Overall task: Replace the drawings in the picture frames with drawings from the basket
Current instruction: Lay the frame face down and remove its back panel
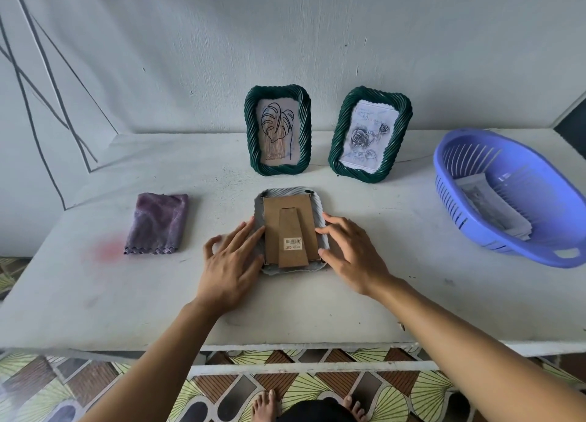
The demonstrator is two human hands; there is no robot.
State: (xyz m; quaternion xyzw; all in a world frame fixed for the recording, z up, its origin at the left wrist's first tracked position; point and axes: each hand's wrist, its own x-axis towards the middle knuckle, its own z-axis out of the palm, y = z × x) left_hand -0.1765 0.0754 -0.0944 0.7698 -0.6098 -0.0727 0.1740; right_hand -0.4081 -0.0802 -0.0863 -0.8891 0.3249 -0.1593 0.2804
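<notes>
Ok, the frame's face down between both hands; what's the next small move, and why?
Probably turn the two black clips at the top corners aside, so the cardboard back can lift out. The frame lies face down, the left hand and right hand rest on its sides, and the back sits in place.

Cloth [157, 222] left of frame [291, 196], basket [507, 199] right.

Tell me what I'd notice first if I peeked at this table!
The left hand and right hand rest on either side of a pale frame lying face down mid-table, cardboard back up. Behind it stand a green leaf frame and a green rose frame; a blue basket of papers sits at the right.
</notes>
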